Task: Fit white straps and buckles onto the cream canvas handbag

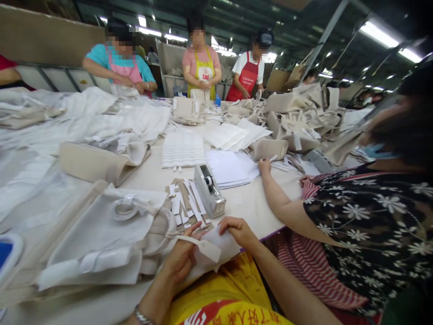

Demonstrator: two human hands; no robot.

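My left hand (181,259) is curled at the left side of a thin white sheet (229,247), thumb and palm against it. Some of its fingers point up. Across that hand runs a pale strap with a white tag (209,251) at its end. My right hand (239,231) pinches the upper edge of the same sheet, fingertips bent over it. The sheet hangs over the table's front edge, above my yellow apron (233,289). Just left lies a beige fabric bag (154,237) with white wrapping and a coiled strap.
A grey tape dispenser (209,192) stands beyond my hands, beside cut strips (184,203) and stacked white paper (233,169). Beige fabric pieces (101,160) cover the left. A person in a floral top (365,207) works close on my right; several people stand across the table.
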